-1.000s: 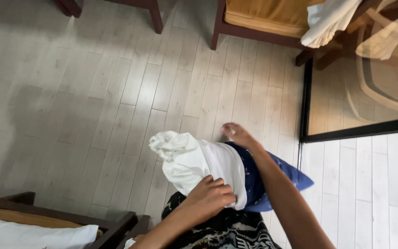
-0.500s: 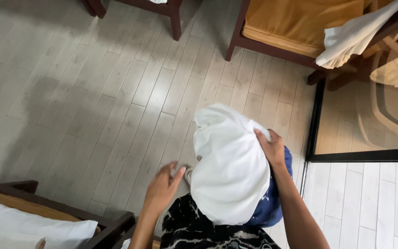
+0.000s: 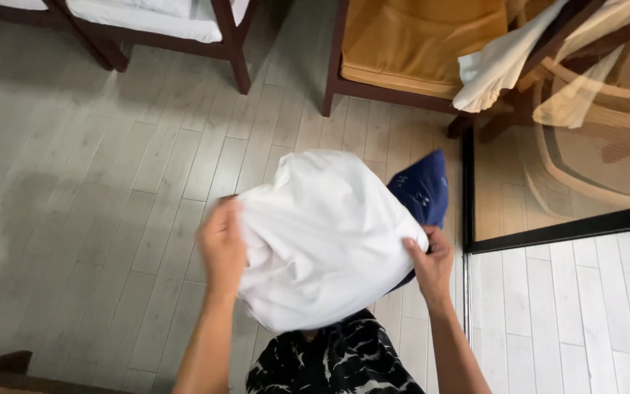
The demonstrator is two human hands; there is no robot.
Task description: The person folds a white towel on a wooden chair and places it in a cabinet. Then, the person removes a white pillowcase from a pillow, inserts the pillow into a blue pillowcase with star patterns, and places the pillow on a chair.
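Two hands hold one white cloth (image 3: 322,233) in front of us, above the wooden floor (image 3: 96,219). Our left hand (image 3: 222,244) grips the left edge of the cloth, with the fingers closed around the fabric. Our right hand (image 3: 430,264) pinches the right edge, thumb and fingers closed on it. The cloth is puffed up between the hands, like a cover that is pulled over something. Behind it, at the upper right, a blue pillow (image 3: 423,191) comes out; its corner is visible and the rest is hidden by the cloth, so we cannot tell how far it is inside. Below the cloth we see a black and white patterned garment (image 3: 337,361). Further away stands a chair (image 3: 402,51) with a yellow cushion, and a pale fabric (image 3: 501,62) hangs over wooden furniture just beside it. At the upper left is another seat (image 3: 147,22) with a white cushion and dark wooden legs. At the right a dark frame (image 3: 563,230) borders the floor.
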